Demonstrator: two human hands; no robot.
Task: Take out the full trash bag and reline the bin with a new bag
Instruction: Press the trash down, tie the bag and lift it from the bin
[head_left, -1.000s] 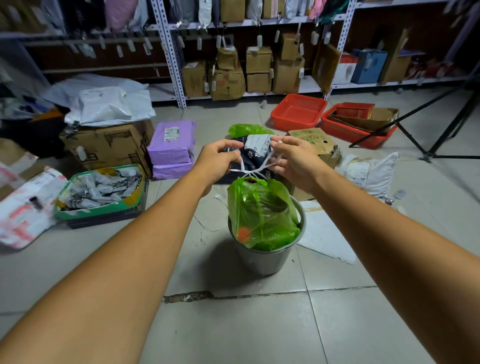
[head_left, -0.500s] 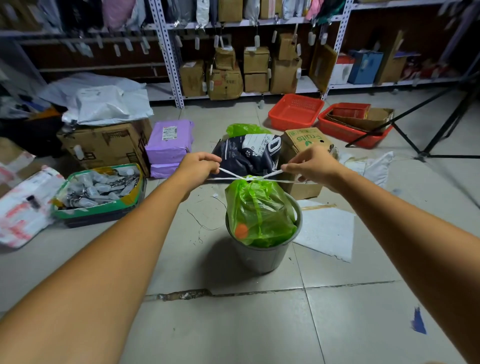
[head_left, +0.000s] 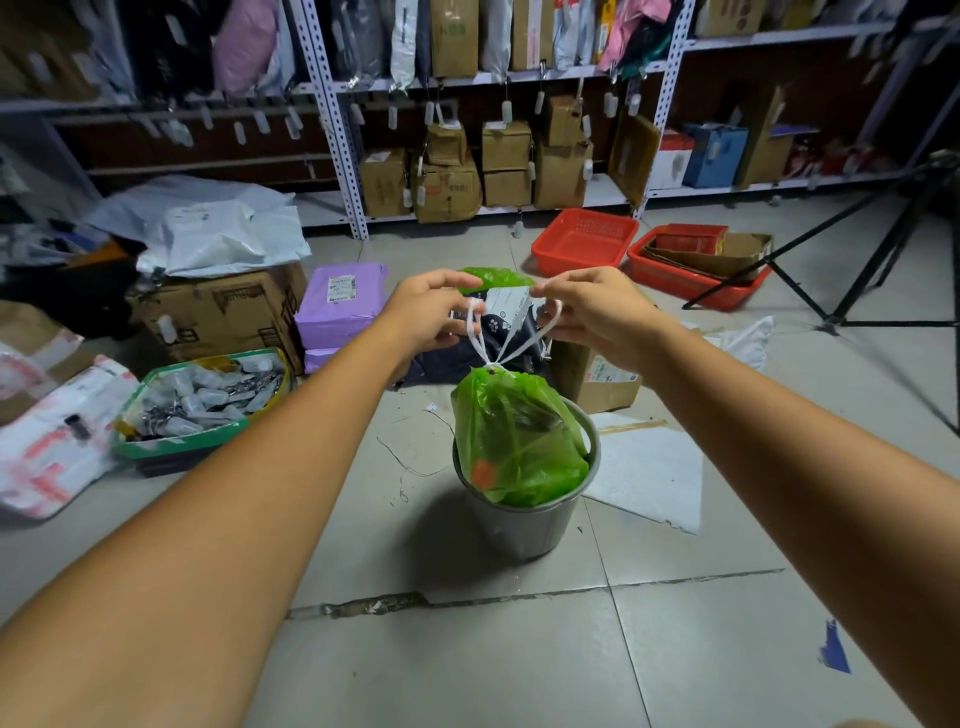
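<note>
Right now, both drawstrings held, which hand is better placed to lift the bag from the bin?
The left hand, probably: its drawstring rises nearly straight from the knot; the right hand holds a slanted strand.

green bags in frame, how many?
2. The full bag sits in the metal bin; a second green bag lies farther back, between left hand and right hand, partly hidden.
</note>
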